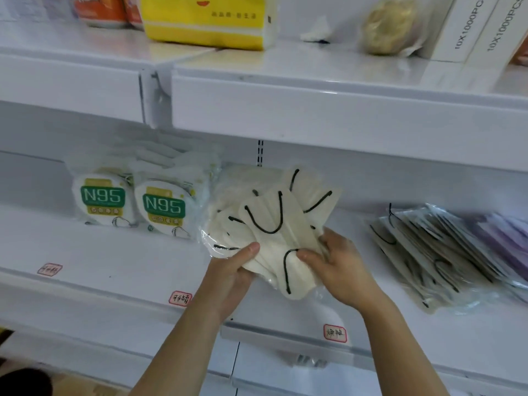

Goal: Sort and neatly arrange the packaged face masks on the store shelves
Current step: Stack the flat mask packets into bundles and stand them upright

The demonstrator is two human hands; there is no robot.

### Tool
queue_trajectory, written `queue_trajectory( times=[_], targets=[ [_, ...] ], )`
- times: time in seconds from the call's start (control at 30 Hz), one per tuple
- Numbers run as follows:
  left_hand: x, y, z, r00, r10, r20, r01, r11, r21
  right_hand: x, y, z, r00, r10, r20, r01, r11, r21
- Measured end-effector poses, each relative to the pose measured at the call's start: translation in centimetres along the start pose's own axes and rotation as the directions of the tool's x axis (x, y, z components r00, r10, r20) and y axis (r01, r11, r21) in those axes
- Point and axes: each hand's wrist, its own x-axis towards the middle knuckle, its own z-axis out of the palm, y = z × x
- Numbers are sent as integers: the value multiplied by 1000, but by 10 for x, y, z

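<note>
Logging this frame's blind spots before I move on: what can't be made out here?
Head view only:
- Count of cream masks: the fanned packs overlap, and both hands cover the lower ends.
- Left hand fingers: behind the bundle; only the thumb shows.
- Small print on the N95 packs: too small.
- Shelf labels: handwriting illegible.
- Pile on the right: blurred, cut by the frame edge.

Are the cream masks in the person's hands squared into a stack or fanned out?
Fanned out: the cream masks splay at different angles above both hands.
</note>
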Motion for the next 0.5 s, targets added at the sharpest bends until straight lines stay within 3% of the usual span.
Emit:
queue_trajectory(
  times=[0.1,0.27,0.37,0.5],
  targets=[
    [5,18,-19,998,-44,49,43,999,22,8,-5,-5,999,49,-1,-48,997,59],
    [17,38,-39,1000,-8,30,-2,943,332,19,-12,-6,990,79,117,-79,997,-9],
    [26,39,-43,998,-5,70,-18,949,316,24,-25,-11,962,136,235,-95,979,-181],
    [32,33,-42,985,27,168,-71,962,263,31,-54,-20,881,281,380,-68,872,-485]
  ],
)
